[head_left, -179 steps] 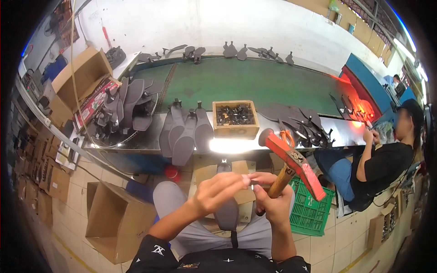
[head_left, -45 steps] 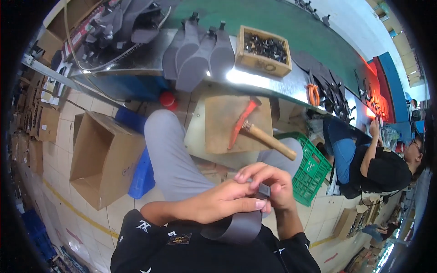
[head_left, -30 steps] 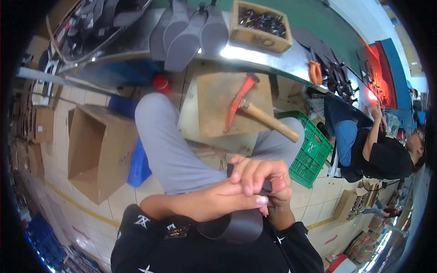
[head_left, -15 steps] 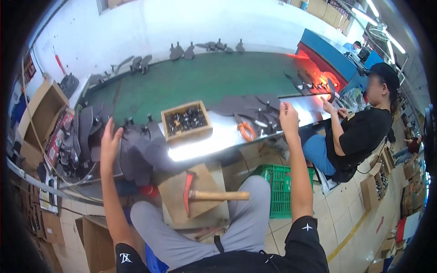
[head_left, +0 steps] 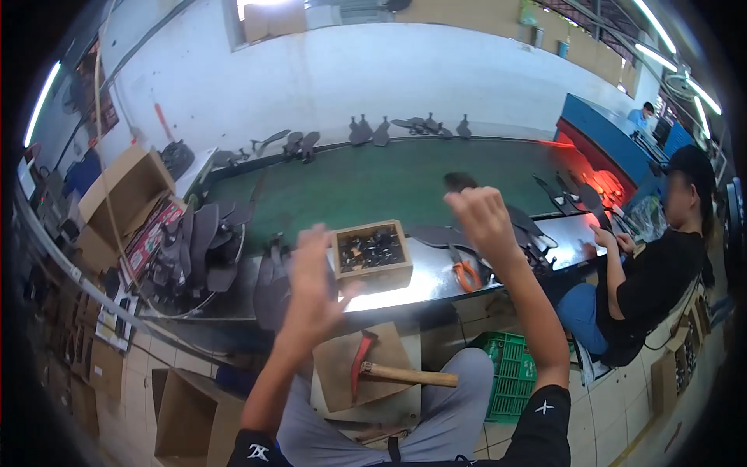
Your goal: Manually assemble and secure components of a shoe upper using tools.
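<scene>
Straight below my left hand [head_left: 311,288], a red-headed hammer [head_left: 389,373] lies on a wooden block [head_left: 334,393] across my lap. Below my right hand [head_left: 482,218] a green crate [head_left: 510,373] sits on the tiled floor. Far beyond both hands runs a green belt [head_left: 373,183] along a white wall [head_left: 405,86]. Right of my right hand a seated co-worker [head_left: 654,280] in black works by a blue machine [head_left: 599,136]. Left of my left hand are piled dark soles [head_left: 198,249] and, further out, a cardboard box [head_left: 117,198]; another open box [head_left: 183,412] stands low left.

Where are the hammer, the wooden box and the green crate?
hammer [head_left: 405,376], head view, on its wooden handle.
wooden box [head_left: 377,274], head view, on its front wall.
green crate [head_left: 510,373], head view, on its side wall.
</scene>
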`<state>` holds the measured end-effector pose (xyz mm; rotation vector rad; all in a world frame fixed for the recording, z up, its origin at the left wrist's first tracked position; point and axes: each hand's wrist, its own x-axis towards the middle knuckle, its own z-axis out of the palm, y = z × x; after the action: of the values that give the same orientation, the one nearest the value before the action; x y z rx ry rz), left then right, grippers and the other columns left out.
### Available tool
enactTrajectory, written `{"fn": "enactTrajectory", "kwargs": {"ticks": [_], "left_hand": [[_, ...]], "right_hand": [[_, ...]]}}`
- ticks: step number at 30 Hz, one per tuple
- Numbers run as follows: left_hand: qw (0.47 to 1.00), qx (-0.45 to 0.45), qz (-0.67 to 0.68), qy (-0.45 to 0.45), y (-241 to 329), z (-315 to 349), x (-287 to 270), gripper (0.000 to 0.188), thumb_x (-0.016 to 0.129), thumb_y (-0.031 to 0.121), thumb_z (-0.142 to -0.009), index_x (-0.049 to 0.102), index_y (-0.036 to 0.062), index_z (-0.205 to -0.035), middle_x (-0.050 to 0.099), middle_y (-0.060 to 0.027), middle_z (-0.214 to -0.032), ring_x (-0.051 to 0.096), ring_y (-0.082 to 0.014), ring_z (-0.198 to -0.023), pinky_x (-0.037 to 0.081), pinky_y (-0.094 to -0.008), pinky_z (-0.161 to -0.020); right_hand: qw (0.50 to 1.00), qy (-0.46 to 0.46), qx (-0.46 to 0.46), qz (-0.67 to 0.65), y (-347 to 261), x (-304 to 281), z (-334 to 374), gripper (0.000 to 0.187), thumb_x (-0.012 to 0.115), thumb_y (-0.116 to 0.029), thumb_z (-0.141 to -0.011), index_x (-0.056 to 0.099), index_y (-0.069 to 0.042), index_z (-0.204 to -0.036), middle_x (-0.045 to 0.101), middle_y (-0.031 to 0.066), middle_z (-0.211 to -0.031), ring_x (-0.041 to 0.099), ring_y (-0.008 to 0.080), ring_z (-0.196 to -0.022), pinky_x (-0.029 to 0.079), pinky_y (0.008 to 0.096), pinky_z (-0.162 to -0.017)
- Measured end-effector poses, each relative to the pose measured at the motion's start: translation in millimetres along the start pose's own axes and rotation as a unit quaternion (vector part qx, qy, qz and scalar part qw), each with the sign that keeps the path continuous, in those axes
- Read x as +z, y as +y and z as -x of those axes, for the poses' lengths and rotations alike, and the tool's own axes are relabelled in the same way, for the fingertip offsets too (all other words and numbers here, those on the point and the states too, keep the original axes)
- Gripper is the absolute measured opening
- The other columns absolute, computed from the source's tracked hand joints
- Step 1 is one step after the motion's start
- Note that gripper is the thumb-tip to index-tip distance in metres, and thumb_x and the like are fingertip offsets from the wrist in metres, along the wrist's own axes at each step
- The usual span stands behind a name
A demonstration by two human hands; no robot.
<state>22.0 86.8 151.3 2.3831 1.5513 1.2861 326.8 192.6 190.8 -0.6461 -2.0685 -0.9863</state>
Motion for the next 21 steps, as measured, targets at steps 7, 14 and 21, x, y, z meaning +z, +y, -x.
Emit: {"fn": "enactTrajectory", "kwargs": {"ticks": [7, 14, 21], "left_hand": [[0.975, 0.06, 0.208, -0.055, 45, 45, -44, 0.071, 0.076, 0.012, -0.084, 0.037, 0.0013, -0.143, 0.053, -0.0139, -0.137, 0.058, -0.0229, -0.119, 0.047, -0.0334, -0.099], [0.809, -0.265, 0.524, 0.036, 52, 118, -29, 0.079, 0.072, 0.014, -0.09, 0.025, 0.0063, -0.152, 0.059, -0.0066, -0.105, 0.063, -0.0159, -0.098, 0.048, -0.0289, -0.091], [0.969, -0.211, 0.1, -0.073, -28, 125, 69, 0.069, 0.069, 0.034, -0.092, 0.038, 0.0021, -0.145, 0.053, -0.0172, -0.127, 0.052, -0.0298, -0.118, 0.041, -0.0376, -0.099]], "right_hand": [[0.892, -0.058, 0.004, -0.449, -143, -106, -51, 0.056, 0.076, -0.021, -0.081, 0.059, -0.002, -0.131, 0.062, 0.0153, -0.123, 0.059, 0.0314, -0.114, 0.047, 0.0414, -0.097], [0.847, -0.358, 0.3, -0.254, -244, -87, 133, 0.093, 0.083, -0.028, -0.07, 0.035, 0.001, -0.144, 0.056, 0.0215, -0.128, 0.058, 0.0364, -0.113, 0.048, 0.0432, -0.094], [0.8, -0.249, 0.525, -0.148, -267, -188, 246, 0.025, 0.071, -0.006, -0.073, 0.064, 0.001, -0.095, 0.064, 0.011, -0.068, 0.063, 0.0276, -0.057, 0.047, 0.0341, -0.053]]}}
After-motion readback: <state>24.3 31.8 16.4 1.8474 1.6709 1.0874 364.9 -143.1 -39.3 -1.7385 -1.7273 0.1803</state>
